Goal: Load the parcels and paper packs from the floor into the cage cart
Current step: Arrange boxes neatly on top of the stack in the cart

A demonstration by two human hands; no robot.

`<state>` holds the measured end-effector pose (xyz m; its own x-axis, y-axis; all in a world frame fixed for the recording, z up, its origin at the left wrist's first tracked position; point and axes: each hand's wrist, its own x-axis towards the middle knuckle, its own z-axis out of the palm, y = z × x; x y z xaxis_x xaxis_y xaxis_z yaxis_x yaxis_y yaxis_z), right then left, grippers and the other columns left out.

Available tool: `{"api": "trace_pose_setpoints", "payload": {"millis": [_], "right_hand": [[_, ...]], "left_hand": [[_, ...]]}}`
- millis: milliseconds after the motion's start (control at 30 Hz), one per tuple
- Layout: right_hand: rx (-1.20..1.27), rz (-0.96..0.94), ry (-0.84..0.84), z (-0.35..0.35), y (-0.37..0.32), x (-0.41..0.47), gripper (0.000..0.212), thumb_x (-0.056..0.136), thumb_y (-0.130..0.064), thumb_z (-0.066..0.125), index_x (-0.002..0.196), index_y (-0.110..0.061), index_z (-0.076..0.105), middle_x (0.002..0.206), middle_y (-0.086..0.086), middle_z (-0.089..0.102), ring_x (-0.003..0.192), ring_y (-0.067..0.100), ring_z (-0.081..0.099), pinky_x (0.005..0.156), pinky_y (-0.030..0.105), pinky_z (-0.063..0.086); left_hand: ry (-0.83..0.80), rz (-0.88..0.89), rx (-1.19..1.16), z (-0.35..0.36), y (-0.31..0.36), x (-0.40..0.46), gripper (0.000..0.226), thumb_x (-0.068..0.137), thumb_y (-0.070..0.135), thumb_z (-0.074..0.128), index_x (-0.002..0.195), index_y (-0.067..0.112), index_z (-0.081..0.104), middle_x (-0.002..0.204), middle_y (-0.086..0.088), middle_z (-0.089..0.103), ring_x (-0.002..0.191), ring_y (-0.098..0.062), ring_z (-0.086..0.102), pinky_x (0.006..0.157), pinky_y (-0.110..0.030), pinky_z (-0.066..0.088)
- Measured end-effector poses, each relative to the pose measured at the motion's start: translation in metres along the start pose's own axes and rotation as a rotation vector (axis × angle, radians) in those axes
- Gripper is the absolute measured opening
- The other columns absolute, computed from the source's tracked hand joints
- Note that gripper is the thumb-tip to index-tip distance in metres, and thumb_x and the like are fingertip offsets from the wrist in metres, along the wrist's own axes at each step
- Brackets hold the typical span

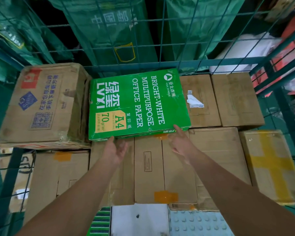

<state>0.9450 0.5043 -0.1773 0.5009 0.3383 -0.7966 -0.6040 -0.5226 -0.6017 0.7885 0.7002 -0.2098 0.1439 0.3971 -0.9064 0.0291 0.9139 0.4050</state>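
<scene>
A green paper pack (138, 103) is laid flat on boxes (160, 169) in the cart (162, 36); left hand (115, 150) and right hand (180, 142), fingers spread loose, are touched to its near edge, seemingly to settle it.

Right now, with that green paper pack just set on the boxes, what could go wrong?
1. The paper pack lies skewed across several boxes and may slide or tip.
2. Both hands, left and right, are open at its near edge, so neither has a grip if it slips.
</scene>
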Motion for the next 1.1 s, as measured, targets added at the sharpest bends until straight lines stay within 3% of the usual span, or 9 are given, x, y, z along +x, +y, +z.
{"api": "trace_pose_setpoints", "payload": {"millis": [100, 167, 300, 400, 600, 700, 767, 867, 1100], "right_hand": [[-0.064, -0.007, -0.001, -0.007, 0.01, -0.011, 0.064, 0.105, -0.021, 0.053, 0.16, -0.04, 0.028, 0.159, 0.002, 0.042, 0.124, 0.023, 0.056, 0.117, 0.051, 0.04], [-0.044, 0.005, -0.002, -0.01, 0.018, -0.019, 0.063, 0.105, -0.021, 0.053, 0.16, -0.039, 0.029, 0.163, -0.003, 0.036, 0.137, 0.026, 0.049, 0.118, 0.051, 0.039], [0.052, 0.051, -0.022, -0.016, 0.029, -0.048, 0.051, 0.107, -0.015, 0.048, 0.155, -0.026, 0.035, 0.152, 0.004, 0.047, 0.13, 0.03, 0.053, 0.117, 0.048, 0.04], [0.165, 0.111, -0.04, -0.024, 0.036, -0.08, 0.045, 0.109, -0.014, 0.042, 0.154, -0.018, 0.039, 0.147, 0.029, 0.049, 0.138, 0.046, 0.046, 0.118, 0.05, 0.036], [0.156, 0.068, -0.031, -0.024, 0.049, -0.148, 0.044, 0.103, -0.023, 0.055, 0.146, -0.025, 0.047, 0.126, 0.002, 0.062, 0.108, 0.019, 0.065, 0.091, 0.033, 0.055], [0.141, 0.06, -0.07, -0.016, 0.052, -0.189, 0.037, 0.105, -0.015, 0.05, 0.141, -0.007, 0.052, 0.137, 0.027, 0.059, 0.118, 0.042, 0.063, 0.099, 0.043, 0.055], [0.151, 0.055, -0.104, -0.007, 0.061, -0.208, 0.026, 0.103, -0.007, 0.047, 0.123, 0.008, 0.056, 0.121, 0.037, 0.059, 0.112, 0.049, 0.063, 0.076, 0.035, 0.052], [0.122, 0.05, -0.156, 0.021, 0.077, -0.241, 0.017, 0.101, -0.009, 0.05, 0.087, -0.013, 0.059, 0.089, 0.008, 0.055, 0.08, 0.02, 0.057, 0.064, 0.027, 0.039], [-0.002, 0.079, -0.307, 0.104, 0.124, -0.316, 0.011, 0.104, -0.021, 0.055, 0.11, -0.015, 0.06, 0.106, 0.004, 0.067, 0.093, 0.018, 0.067, 0.084, 0.031, 0.057]], "left_hand": [[-0.031, 0.026, 0.055, -0.002, -0.009, -0.008, 0.045, 0.107, 0.03, 0.054, 0.148, 0.014, 0.047, 0.115, -0.01, 0.063, 0.112, -0.029, 0.066, 0.089, -0.037, 0.06], [-0.052, 0.033, 0.113, 0.001, -0.018, -0.016, 0.043, 0.107, 0.026, 0.054, 0.148, 0.014, 0.047, 0.111, -0.004, 0.063, 0.118, -0.026, 0.065, 0.095, -0.036, 0.058], [-0.133, 0.048, 0.291, 0.011, -0.047, -0.045, 0.045, 0.106, 0.025, 0.058, 0.15, 0.022, 0.047, 0.139, -0.001, 0.056, 0.115, -0.021, 0.067, 0.075, -0.028, 0.063], [-0.194, 0.058, 0.384, 0.017, -0.074, -0.079, 0.047, 0.105, 0.027, 0.058, 0.151, 0.024, 0.045, 0.139, 0.0, 0.057, 0.119, -0.02, 0.065, 0.086, -0.03, 0.06], [-0.305, 0.093, 0.399, 0.001, -0.1, -0.151, 0.048, 0.104, 0.027, 0.06, 0.15, 0.021, 0.046, 0.146, 0.0, 0.055, 0.123, -0.02, 0.06, 0.086, -0.03, 0.057], [-0.291, 0.154, 0.402, -0.025, -0.106, -0.185, 0.051, 0.104, 0.03, 0.06, 0.152, 0.022, 0.042, 0.143, 0.001, 0.057, 0.127, -0.023, 0.058, 0.109, -0.04, 0.048], [-0.282, 0.172, 0.387, -0.046, -0.107, -0.204, 0.051, 0.104, 0.03, 0.06, 0.152, 0.023, 0.042, 0.135, 0.003, 0.062, 0.127, -0.023, 0.058, 0.111, -0.04, 0.047], [-0.231, 0.185, 0.327, -0.095, -0.108, -0.229, 0.047, 0.104, 0.029, 0.06, 0.148, 0.022, 0.048, 0.13, 0.006, 0.066, 0.12, -0.02, 0.063, 0.09, -0.031, 0.055], [-0.092, 0.234, 0.087, -0.235, -0.119, -0.295, 0.029, 0.101, 0.022, 0.061, 0.128, 0.012, 0.061, 0.106, -0.007, 0.063, 0.093, -0.019, 0.063, 0.079, -0.029, 0.054]]}}
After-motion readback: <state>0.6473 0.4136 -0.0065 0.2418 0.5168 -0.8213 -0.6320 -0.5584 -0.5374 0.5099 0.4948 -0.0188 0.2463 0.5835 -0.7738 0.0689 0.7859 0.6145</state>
